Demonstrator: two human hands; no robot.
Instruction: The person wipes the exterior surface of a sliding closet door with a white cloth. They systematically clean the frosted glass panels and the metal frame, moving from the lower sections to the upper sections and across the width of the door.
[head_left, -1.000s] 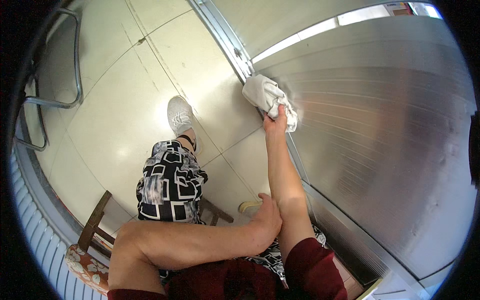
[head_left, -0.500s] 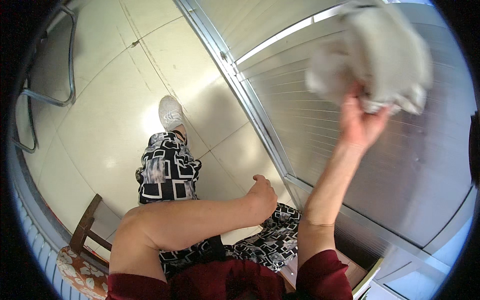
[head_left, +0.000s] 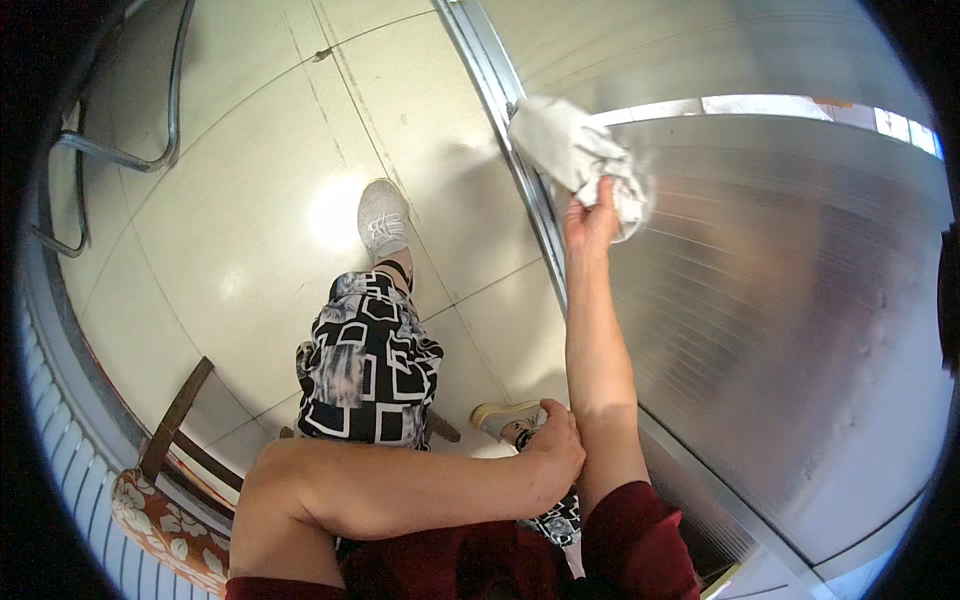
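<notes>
Stretched out ahead, my right hand [head_left: 592, 222] is closed around a crumpled off-white cloth [head_left: 570, 145]. The cloth hangs forward over the metal frame edge of a ribbed, shiny grey panel [head_left: 740, 300], and its right side is blurred by motion. I cannot tell whether it touches the panel. My left hand [head_left: 560, 452] is bent across in front of my body, right beside my right forearm. Its fingers are curled together and I see nothing in them.
A metal rail [head_left: 500, 95] runs along the panel's edge beside the pale tiled floor [head_left: 250, 230]. A wooden chair with a floral seat [head_left: 165, 525] stands at the lower left. Tubular metal legs [head_left: 120, 155] are at the upper left. My shoes [head_left: 383, 215] rest on the tiles.
My right hand has swept the cloth leftward and a little lower, from over the panel to its frame edge. The view has shifted, and my left hand now sits against my right forearm.
</notes>
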